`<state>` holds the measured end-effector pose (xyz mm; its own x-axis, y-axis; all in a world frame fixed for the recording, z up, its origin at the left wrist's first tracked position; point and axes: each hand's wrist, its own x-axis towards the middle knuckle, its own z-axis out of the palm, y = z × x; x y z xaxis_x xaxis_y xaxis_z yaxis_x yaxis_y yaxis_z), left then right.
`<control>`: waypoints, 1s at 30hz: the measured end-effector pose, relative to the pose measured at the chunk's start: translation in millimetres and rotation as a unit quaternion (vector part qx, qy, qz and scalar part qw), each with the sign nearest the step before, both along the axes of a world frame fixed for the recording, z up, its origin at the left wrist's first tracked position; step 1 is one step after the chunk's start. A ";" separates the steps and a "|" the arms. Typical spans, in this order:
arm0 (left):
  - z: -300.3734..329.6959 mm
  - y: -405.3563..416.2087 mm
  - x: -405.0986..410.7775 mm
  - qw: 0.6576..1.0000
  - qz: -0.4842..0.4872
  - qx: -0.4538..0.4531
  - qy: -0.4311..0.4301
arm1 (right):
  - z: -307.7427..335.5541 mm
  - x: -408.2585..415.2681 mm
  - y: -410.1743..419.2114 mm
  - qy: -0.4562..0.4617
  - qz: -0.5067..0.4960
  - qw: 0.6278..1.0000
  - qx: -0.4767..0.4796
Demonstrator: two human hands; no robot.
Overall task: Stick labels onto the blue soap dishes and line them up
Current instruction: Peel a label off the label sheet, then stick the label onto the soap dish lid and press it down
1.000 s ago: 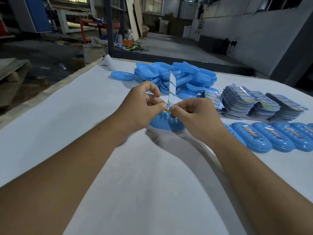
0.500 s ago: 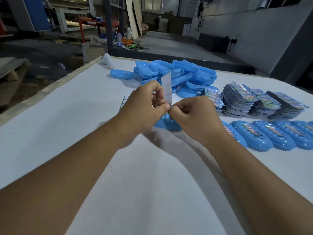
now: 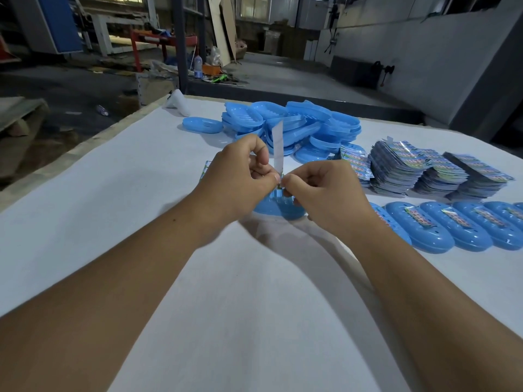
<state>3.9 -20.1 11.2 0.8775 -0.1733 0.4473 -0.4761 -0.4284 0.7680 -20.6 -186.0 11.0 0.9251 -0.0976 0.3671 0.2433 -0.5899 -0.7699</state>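
Left hand (image 3: 240, 176) and right hand (image 3: 319, 190), fingertips together, apparently both pinching an upright label strip (image 3: 278, 149).

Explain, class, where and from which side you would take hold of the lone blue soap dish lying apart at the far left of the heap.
Take the lone soap dish across its narrow width, thumb on the near long rim and fingers on the far one, coming from above. It lies flat on the table, an elongated oval, so its short span probably suits a pinch best. Its left side is open; the heap of dishes crowds its right.

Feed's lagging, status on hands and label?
Both hands, left and right, pinch label upright. Soap dish sits beneath, unlabeled. Nothing blocking.
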 end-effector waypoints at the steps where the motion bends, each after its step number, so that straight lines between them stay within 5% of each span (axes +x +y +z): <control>1: -0.2 0.2 0.3 1.000 0.004 -0.002 0.004 | 0.3 0.5 0.0 0.003 0.000 1.000 0.010; 11: 3.2 2.8 5.0 0.990 0.057 -0.085 0.101 | 4.0 0.1 -3.2 0.047 -0.018 0.993 0.102; 21: 5.6 17.8 21.0 0.971 0.148 -0.058 0.176 | 9.0 1.5 -12.7 0.090 -0.079 0.973 0.197; 25: 4.9 26.1 22.4 0.972 0.174 0.017 0.156 | 9.7 3.3 -15.3 0.096 -0.097 0.969 0.206; 30: 8.9 39.7 18.6 0.925 0.262 0.254 0.108 | 9.0 3.0 -14.4 0.096 -0.089 0.970 0.203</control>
